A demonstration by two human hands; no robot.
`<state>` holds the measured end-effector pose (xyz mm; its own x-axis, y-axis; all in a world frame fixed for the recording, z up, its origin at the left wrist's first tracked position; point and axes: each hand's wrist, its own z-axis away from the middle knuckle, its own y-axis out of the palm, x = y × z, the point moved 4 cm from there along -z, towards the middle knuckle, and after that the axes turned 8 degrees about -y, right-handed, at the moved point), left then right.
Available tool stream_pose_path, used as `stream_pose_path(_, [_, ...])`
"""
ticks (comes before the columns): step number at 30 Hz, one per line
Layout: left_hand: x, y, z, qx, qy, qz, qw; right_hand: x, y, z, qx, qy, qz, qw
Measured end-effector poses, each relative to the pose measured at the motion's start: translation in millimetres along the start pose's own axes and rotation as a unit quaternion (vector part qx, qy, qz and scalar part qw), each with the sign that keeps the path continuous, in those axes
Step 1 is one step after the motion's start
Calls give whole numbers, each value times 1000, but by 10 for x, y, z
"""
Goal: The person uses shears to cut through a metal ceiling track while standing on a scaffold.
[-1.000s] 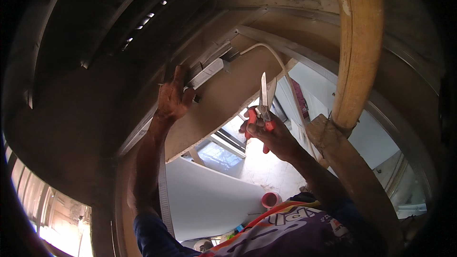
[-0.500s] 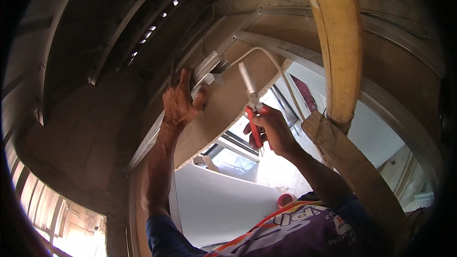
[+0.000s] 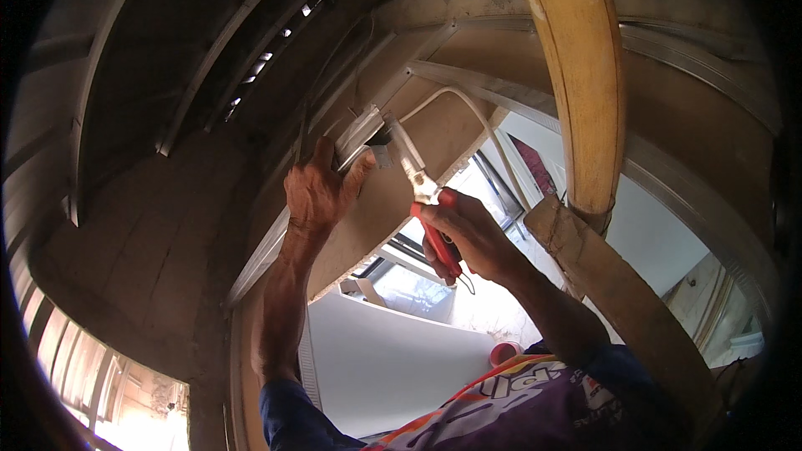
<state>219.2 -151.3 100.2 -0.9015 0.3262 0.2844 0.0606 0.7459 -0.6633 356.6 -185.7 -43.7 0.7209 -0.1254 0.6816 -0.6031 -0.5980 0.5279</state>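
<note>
My left hand (image 3: 316,196) is closed round a silver metal channel (image 3: 359,135), its thumb along the near side and a finger on the far side. A bent tab of thin metal hangs beside the thumb at the channel's end. In my right hand (image 3: 474,238) are red-handled tin snips (image 3: 409,154), with a wire loop at the handle end. Their long silver jaws point up and left, the tip right at the channel's end. Whether the blades have metal between them I cannot make out.
A thick yellow beam (image 3: 585,75) comes down on the right to a rough wooden plank (image 3: 610,276). A pale cable (image 3: 468,100) curves behind the snips. Metal framing (image 3: 501,83) surrounds an opening. Below are a white panel (image 3: 376,367) and a red bucket (image 3: 504,354).
My right hand has brought the snips left and slightly down, so their jaws now reach the channel's end. My left thumb has closed in against the channel.
</note>
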Motion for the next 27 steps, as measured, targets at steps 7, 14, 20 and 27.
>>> stream_pose_path(7, [-19, 5, -22, 28, -10, 6, 1000, 4, -36, -122, -77, -119, -15, 990])
stream_pose_path(14, [33, 15, 13, 6, -3, -2, 1000, 259, -36, -10, -246, -245, -142, 927])
stream_pose_path(20, [43, 30, -36, -33, 30, 3, 999, -16, -35, -62, -40, -19, -5, 999])
stream_pose_path(27, [48, 41, -61, 37, -38, -12, 999, 25, -119, -211, 63, 40, -10, 997])
